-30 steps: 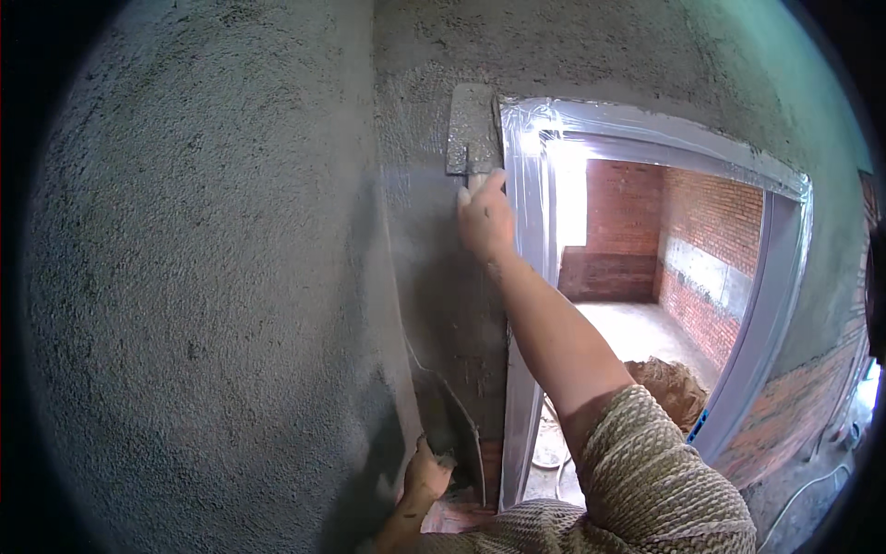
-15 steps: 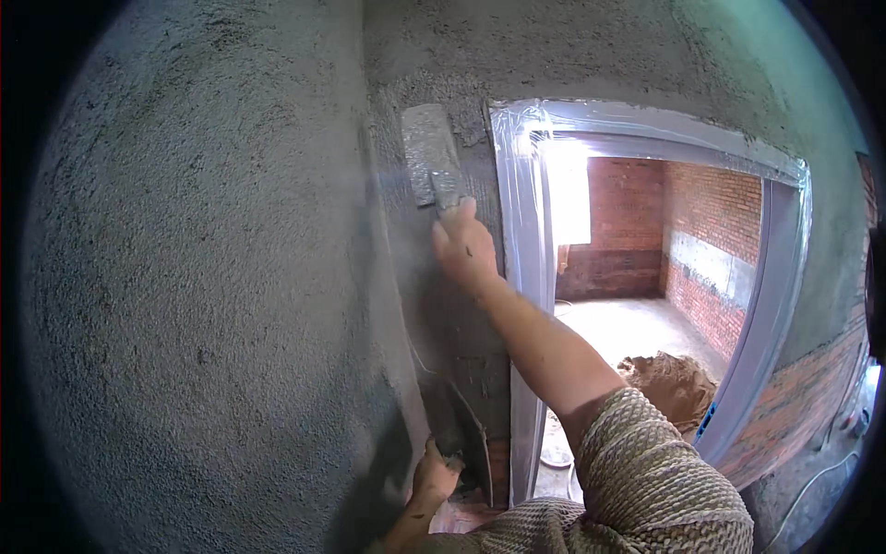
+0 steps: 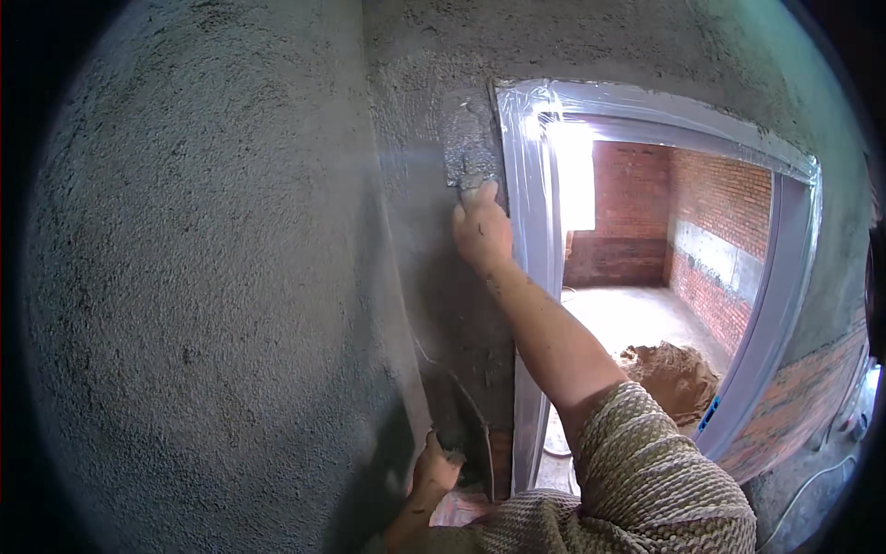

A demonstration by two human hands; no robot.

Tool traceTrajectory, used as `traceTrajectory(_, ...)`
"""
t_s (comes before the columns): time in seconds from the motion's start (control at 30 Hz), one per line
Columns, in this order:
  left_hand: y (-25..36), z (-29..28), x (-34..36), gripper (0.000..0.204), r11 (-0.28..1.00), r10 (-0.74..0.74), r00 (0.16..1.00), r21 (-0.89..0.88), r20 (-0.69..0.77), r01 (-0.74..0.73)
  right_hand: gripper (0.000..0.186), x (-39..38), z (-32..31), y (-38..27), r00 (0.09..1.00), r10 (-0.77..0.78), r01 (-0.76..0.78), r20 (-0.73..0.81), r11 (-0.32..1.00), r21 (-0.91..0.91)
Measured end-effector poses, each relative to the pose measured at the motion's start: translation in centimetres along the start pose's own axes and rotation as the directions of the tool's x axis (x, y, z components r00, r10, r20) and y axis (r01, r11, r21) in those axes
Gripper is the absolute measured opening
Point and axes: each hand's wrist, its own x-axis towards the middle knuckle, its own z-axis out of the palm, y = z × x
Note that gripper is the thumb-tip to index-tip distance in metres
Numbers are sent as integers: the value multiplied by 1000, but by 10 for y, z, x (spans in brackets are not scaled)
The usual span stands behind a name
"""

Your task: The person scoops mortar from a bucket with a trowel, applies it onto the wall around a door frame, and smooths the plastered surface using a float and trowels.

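My right hand (image 3: 482,229), arm stretched upward, is closed around the handle of a plastering trowel (image 3: 468,132). The trowel's wet, grey-smeared blade lies against the narrow plastered wall strip (image 3: 438,305), close beside the door frame (image 3: 532,240). Low down near the corner, my left hand (image 3: 437,469) is closed on a plasterer's hawk (image 3: 476,439), a dark board seen tilted nearly edge-on. A little grey mortar shows by its fingers; how much lies on the board is hidden.
Rough grey plaster covers the large wall (image 3: 203,277) on the left, meeting the strip at an inside corner. Clear plastic film wraps the door frame. Through the doorway are brick walls (image 3: 623,212) and a sand heap (image 3: 669,377). A pale hose (image 3: 801,494) lies at the lower right.
My right hand has moved the trowel right and slightly up, from mid-strip to beside the door frame. My left hand and the hawk stay in nearly the same place.
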Motion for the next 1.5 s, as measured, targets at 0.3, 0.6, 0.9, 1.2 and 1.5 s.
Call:
traceTrajectory(0.3, -51, 35, 23, 59, 958, -94, 992, -265, 86, 114, 32, -7, 9, 2, 961, -265, 269, 82, 962, -44)
traceTrajectory(0.6, -8, 7, 0, 66, 997, -69, 992, -14, 106, 70, 31, 3, -3, -3, 998, -55, 57, -27, 996, 74)
traceTrajectory(0.9, -3, 2, -2, 70, 992, -114, 986, 63, 124, 107, 30, -27, 8, 17, 998, 20, -12, -52, 990, 144)
traceTrajectory(1.2, -19, 16, 2, 71, 995, -46, 995, -78, 92, 54, 25, -70, 23, 49, 997, -21, 32, -74, 988, 153)
traceTrajectory(1.5, 0, 2, 2, 70, 984, -156, 968, -50, 197, 169, 26, -98, 2, 61, 988, -156, 152, 7, 971, 186)
